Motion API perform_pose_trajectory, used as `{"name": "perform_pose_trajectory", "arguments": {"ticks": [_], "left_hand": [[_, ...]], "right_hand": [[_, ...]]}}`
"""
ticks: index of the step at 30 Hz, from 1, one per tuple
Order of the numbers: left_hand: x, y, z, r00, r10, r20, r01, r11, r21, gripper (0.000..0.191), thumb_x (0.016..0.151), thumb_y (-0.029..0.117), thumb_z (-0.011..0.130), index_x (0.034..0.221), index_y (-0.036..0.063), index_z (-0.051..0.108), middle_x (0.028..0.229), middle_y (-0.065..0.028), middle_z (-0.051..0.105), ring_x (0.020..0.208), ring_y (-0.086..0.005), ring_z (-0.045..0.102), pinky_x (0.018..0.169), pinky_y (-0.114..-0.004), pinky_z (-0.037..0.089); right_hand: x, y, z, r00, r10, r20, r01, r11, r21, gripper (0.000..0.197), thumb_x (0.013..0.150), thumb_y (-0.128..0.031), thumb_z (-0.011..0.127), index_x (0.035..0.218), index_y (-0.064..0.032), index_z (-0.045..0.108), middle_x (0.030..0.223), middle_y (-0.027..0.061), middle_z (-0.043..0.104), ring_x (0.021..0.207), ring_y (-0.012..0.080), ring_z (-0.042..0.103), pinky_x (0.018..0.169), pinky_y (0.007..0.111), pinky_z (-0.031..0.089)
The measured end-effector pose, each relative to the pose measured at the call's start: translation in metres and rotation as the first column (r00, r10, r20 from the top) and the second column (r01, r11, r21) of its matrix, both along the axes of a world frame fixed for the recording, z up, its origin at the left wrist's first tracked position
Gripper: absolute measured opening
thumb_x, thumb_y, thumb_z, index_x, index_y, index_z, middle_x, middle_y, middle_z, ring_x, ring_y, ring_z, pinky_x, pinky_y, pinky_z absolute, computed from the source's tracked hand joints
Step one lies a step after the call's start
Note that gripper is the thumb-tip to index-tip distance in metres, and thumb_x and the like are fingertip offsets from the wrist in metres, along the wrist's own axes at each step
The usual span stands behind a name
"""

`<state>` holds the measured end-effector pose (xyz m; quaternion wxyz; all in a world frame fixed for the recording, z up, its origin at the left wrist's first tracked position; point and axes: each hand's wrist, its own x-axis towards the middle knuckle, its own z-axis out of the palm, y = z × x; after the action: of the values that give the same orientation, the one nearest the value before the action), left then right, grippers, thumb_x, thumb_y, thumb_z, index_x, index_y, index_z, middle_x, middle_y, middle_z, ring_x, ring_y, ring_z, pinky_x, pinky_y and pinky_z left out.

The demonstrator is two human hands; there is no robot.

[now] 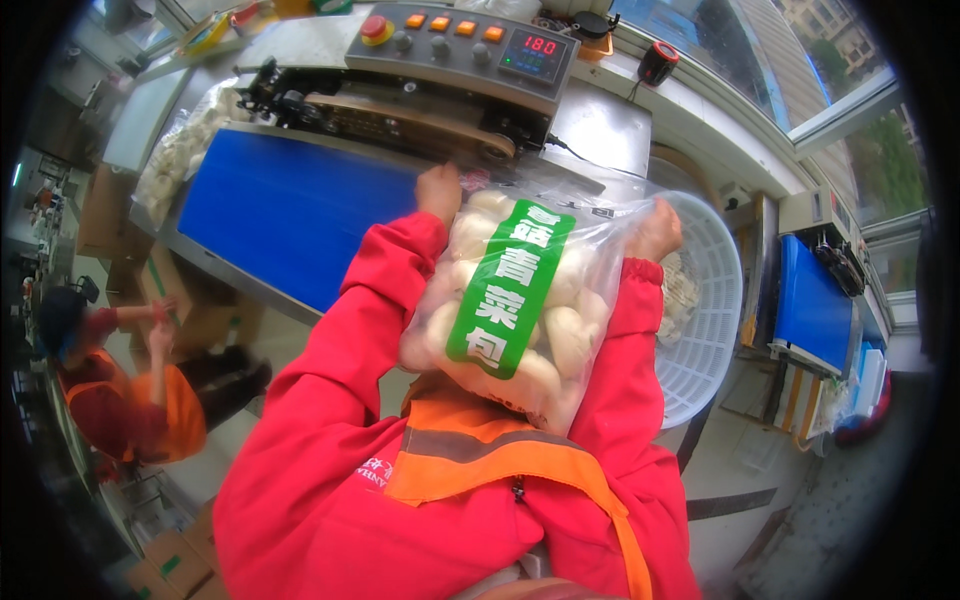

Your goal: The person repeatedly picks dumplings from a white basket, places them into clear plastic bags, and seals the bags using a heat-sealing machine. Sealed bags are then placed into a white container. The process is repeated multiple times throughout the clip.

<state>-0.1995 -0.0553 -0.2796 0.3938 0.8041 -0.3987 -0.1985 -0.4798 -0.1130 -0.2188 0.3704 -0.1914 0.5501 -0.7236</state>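
Between my hands hangs a clear plastic bag of pale buns (566, 330), with a green printed panel down its front. My left hand (439, 193) grips the bag's top left corner beside the blue conveyor belt (300, 202). The top right corner is pinched in my right hand (656, 231), over the near rim of a white plastic basket. The bag's top edge is stretched flat just in front of a band sealing machine (457, 45), whose panel has lit orange switches, a red stop button and a red digital display. Part of the bag rests near my orange apron.
A white plastic basket (724, 300) holding more pale pieces stands at the right. Another filled bag (176, 161) lies beyond the belt at the left. A co-worker in an orange apron (176, 412) is at the far left near cardboard boxes (180, 559). A second blue belt machine (810, 307) stands far right.
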Motion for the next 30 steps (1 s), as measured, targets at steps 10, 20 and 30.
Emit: {"name": "perform_pose_trajectory", "arguments": {"ticks": [10, 20, 30], "left_hand": [[0.016, -0.004, -0.009, 0.988, -0.059, 0.146, 0.047, 0.995, 0.085, 0.041, 0.084, 0.032, 0.039, 0.083, -0.0015, 0.062, 0.092, -0.025, 0.058, 0.092, -0.0449, 0.051, 0.081, -0.045, 0.041], [0.045, -0.004, -0.019, 0.994, -0.006, 0.106, 0.003, 0.999, 0.037, 0.04, 0.083, 0.034, 0.041, 0.087, -0.001, 0.062, 0.091, -0.0256, 0.058, 0.091, -0.0452, 0.051, 0.078, -0.043, 0.041], [0.08, 0.005, -0.002, 0.979, -0.045, 0.198, 0.031, 0.997, 0.075, 0.039, 0.084, 0.032, 0.04, 0.086, -0.0006, 0.062, 0.093, -0.0243, 0.058, 0.09, -0.0449, 0.052, 0.079, -0.045, 0.041]], "right_hand": [[0.008, -0.002, 0.002, 1.0, -0.009, 0.013, 0.007, 0.988, 0.153, 0.016, 0.072, -0.006, 0.059, 0.081, 0.0069, 0.062, 0.069, 0.0057, 0.057, 0.059, 0.0149, 0.051, 0.054, 0.029, 0.041], [0.038, 0.007, 0.016, 0.997, -0.001, 0.074, -0.009, 0.99, 0.143, 0.012, 0.071, -0.006, 0.058, 0.075, 0.0052, 0.058, 0.06, 0.0041, 0.052, 0.05, 0.0141, 0.045, 0.047, 0.029, 0.037], [0.052, 0.009, 0.003, 0.991, 0.12, 0.057, -0.13, 0.964, 0.231, 0.016, 0.073, -0.011, 0.058, 0.069, 0.0045, 0.059, 0.058, 0.005, 0.052, 0.048, 0.0152, 0.047, 0.043, 0.029, 0.035]]}}
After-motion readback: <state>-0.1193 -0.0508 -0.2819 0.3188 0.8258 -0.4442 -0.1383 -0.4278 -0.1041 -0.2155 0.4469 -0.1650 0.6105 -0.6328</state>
